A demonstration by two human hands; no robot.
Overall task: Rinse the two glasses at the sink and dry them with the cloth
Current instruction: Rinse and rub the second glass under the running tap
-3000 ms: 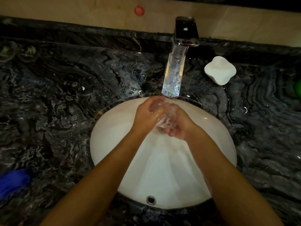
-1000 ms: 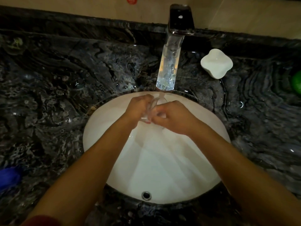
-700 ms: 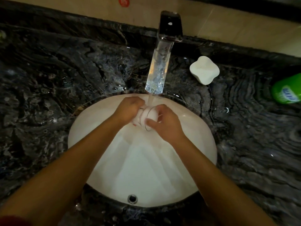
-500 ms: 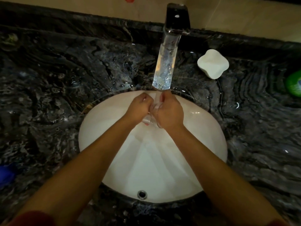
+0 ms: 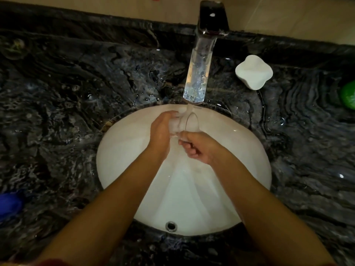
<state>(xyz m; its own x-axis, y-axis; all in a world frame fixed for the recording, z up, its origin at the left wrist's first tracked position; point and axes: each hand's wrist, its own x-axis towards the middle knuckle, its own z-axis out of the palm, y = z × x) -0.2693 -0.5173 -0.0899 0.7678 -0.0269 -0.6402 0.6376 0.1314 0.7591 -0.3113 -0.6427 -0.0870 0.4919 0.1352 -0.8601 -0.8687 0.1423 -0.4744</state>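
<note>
- head view: a clear glass (image 5: 189, 122) is lying on its side under the tap (image 5: 199, 60), just above the white sink (image 5: 123, 150), with its open rim facing right and the stream of water (image 5: 189, 109) falling onto its upper wall.
- head view: the glass is looking thin-walled, light and rigid; wet as it is, it is likely slippery, and it would probably chip or break if it were knocked against the basin or the spout.
- head view: the safest hold is looking like a full wrap around the body or base, rather than a pinch on the thin rim.
- head view: the left hand (image 5: 160, 131) is wrapping its curled fingers around the closed end of the glass and carrying it.
- head view: the right hand (image 5: 196, 145) is sitting just below the glass with its fingers (image 5: 189, 150) curled in tight; the topmost ones are touching the lower edge near the rim, but i cannot tell whether they are pinching it.
- head view: a white soap dish (image 5: 253, 72) is standing on the dark marble counter (image 5: 57, 93) to the right of the tap, well apart from the hands.
- head view: only one glass is showing here, and no cloth is clearly recognisable.
</note>
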